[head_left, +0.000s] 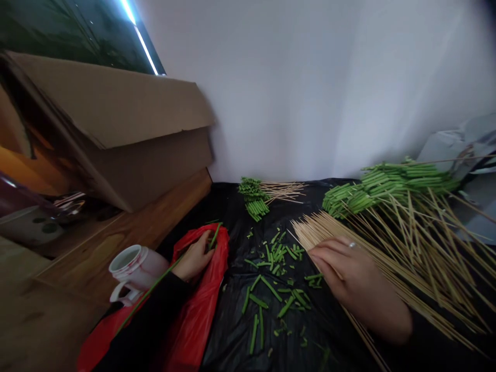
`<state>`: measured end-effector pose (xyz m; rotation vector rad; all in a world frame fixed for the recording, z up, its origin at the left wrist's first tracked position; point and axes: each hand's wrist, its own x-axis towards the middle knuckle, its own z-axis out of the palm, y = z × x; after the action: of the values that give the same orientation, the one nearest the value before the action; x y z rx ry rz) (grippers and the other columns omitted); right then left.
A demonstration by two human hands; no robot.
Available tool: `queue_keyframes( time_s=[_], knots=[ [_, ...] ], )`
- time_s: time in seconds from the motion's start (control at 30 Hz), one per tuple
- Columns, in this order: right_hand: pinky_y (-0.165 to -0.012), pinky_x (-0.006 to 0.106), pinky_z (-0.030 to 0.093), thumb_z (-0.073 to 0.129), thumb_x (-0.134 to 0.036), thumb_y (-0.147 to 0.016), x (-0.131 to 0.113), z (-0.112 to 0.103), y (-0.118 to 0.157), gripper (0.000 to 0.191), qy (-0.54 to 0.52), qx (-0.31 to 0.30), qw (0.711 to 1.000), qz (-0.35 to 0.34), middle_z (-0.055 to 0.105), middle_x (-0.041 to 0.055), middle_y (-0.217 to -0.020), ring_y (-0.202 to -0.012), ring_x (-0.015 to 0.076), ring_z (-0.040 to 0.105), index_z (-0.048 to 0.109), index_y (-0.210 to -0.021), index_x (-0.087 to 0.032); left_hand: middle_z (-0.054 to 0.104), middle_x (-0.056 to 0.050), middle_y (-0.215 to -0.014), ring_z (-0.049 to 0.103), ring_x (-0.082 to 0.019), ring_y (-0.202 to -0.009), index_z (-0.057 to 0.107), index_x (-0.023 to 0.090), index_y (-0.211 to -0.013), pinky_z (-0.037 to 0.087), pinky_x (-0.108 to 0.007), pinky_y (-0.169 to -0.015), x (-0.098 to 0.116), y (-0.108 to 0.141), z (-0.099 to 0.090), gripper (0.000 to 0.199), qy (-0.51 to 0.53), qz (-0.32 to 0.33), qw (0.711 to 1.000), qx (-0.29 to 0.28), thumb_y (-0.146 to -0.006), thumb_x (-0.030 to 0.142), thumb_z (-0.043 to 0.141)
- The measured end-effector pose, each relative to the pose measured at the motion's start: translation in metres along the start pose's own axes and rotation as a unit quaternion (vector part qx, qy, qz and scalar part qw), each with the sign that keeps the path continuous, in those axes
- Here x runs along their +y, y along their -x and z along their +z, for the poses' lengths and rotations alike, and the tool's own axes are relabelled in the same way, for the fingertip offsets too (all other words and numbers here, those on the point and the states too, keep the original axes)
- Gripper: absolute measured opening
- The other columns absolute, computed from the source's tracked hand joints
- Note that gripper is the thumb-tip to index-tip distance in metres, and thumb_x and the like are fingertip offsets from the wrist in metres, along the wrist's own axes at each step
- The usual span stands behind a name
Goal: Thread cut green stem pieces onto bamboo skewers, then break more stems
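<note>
My left hand [196, 256] is over a red plastic bag [211, 299] at the lower left, its fingers closed on a long green stalk [151, 289]. The stalk runs back along the sleeve, and its tip shows beyond my fingers. On the right, my right hand [349, 279] lies over a bundle of thin bamboo skewers [313, 230], fingers bent together against them near their ends; how many they grip is hidden. Between the hands, short cut green pieces [277, 253] are scattered on a black plastic sheet [236, 284].
Skewers threaded with green pieces lie in a large pile [391, 183] at the right and a small one [256, 199] by the wall [279, 93]. A white mug [143, 266] stands left of the bag. Behind it is an open cardboard box [155, 165].
</note>
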<state>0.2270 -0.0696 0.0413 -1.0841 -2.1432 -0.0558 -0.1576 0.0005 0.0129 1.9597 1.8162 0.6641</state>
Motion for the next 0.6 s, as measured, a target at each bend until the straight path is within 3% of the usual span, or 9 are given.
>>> queue_keyframes(
  time_s=[0.07,0.13,0.2,0.23,0.3,0.43,0.53,0.6],
  knots=[
    [-0.07,0.027,0.046,0.047,-0.022,-0.091,-0.016,0.003,-0.022,0.022,-0.043,-0.05,0.998,0.018,0.065,0.001,-0.077,-0.075,0.0141,0.059,0.067,-0.082,-0.024,0.066,-0.011,-0.116,0.06,-0.028,-0.109,0.053,0.019,-0.121,0.042,-0.039,-0.097,0.0,0.001,0.0,0.052,-0.01,0.0,1.0,-0.011,-0.073,0.037,0.057],
    [-0.066,0.025,0.044,0.049,-0.023,-0.09,-0.033,0.023,-0.046,0.021,-0.13,-0.12,0.983,0.053,0.066,-0.0002,-0.074,-0.071,0.0127,0.06,0.066,-0.077,-0.024,0.067,-0.011,-0.108,0.062,-0.029,-0.101,0.058,0.019,-0.109,0.044,-0.039,-0.091,0.001,0.003,0.0,0.041,-0.018,-0.008,1.0,-0.009,-0.074,0.039,0.057],
    [-0.063,0.024,0.045,0.053,-0.031,-0.088,-0.051,0.059,-0.068,0.021,-0.25,-0.226,0.934,0.121,0.066,0.001,-0.069,-0.063,0.0125,0.061,0.065,-0.074,-0.02,0.069,-0.01,-0.097,0.064,-0.029,-0.091,0.059,0.018,-0.099,0.047,-0.04,-0.084,0.002,0.005,0.002,0.034,-0.019,-0.03,0.999,0.005,-0.074,0.042,0.057],
    [-0.057,0.024,0.045,0.053,-0.035,-0.087,-0.06,0.08,-0.076,0.023,-0.313,-0.298,0.883,0.181,0.066,0.0015,-0.065,-0.056,0.0121,0.06,0.064,-0.075,-0.019,0.069,-0.01,-0.094,0.064,-0.029,-0.087,0.059,0.018,-0.095,0.047,-0.04,-0.082,0.003,0.007,0.003,0.033,-0.013,-0.043,0.999,0.011,-0.074,0.043,0.057],
    [-0.044,0.023,0.043,0.05,-0.04,-0.088,-0.076,0.121,-0.086,0.028,-0.343,-0.355,0.844,0.212,0.064,0.0021,-0.059,-0.042,0.0122,0.056,0.061,-0.075,-0.017,0.069,-0.011,-0.093,0.064,-0.029,-0.085,0.06,0.019,-0.093,0.048,-0.04,-0.08,0.007,0.01,0.004,0.031,0.017,-0.059,0.998,0.0,-0.074,0.043,0.057],
    [-0.039,0.021,0.042,0.054,-0.027,-0.084,-0.096,0.174,-0.09,0.014,-0.361,-0.374,0.82,0.239,0.063,0.0019,-0.055,-0.039,0.0129,0.057,0.059,-0.083,-0.014,0.07,-0.01,-0.094,0.065,-0.028,-0.088,0.063,0.02,-0.089,0.048,-0.039,-0.082,0.017,0.016,0.004,0.028,0.108,-0.083,0.99,-0.034,-0.071,0.04,0.062],
    [-0.042,0.017,0.043,0.047,-0.016,-0.085,-0.099,0.186,-0.087,0.011,-0.363,-0.342,0.831,0.247,0.064,0.0025,-0.061,-0.046,0.0106,0.06,0.058,-0.088,-0.015,0.071,-0.009,-0.096,0.064,-0.028,-0.097,0.064,0.019,-0.09,0.047,-0.038,-0.088,0.024,0.019,0.001,0.031,0.2,-0.116,0.971,-0.052,-0.067,0.04,0.067],
    [-0.044,0.016,0.042,0.043,-0.013,-0.085,-0.097,0.188,-0.084,0.015,-0.367,-0.328,0.835,0.246,0.066,0.0024,-0.066,-0.05,0.0096,0.061,0.056,-0.093,-0.016,0.071,-0.009,-0.099,0.064,-0.027,-0.101,0.064,0.021,-0.095,0.048,-0.038,-0.088,0.028,0.022,-0.002,0.037,0.284,-0.153,0.944,-0.075,-0.067,0.043,0.069]
  ],
)
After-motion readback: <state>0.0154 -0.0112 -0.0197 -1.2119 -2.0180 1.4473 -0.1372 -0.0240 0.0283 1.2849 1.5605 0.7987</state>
